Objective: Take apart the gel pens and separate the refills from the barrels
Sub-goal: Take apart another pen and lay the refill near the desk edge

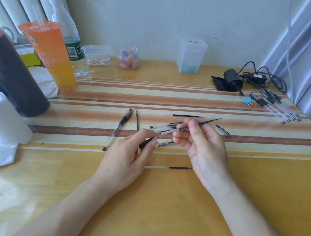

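My right hand [201, 149] pinches a thin black refill [205, 123] between thumb and fingers, its tip pointing up and right. My left hand [129, 158] grips a black pen front section [147, 142] with a clear threaded end. Just beyond the hands lies a small pile of clear barrels [161, 127], and one barrel with a barcode label [165, 144] lies between my hands. Loose refills lie on the table: one [137, 119] upright left of the pile, one [186, 116] behind it, one [173, 167] near my wrists. A whole capped pen [117, 129] lies to the left. A loose cap [223, 131] rests at the right.
A heap of whole gel pens [276, 106] and a blue binder clip [247, 101] sit at the far right, near a black device with cable [233, 80]. An orange drink cup [49, 56], a water bottle [70, 39], a dark bottle [12, 78], a paper roll [3, 119] and small clear containers [191, 56] line the left and back.
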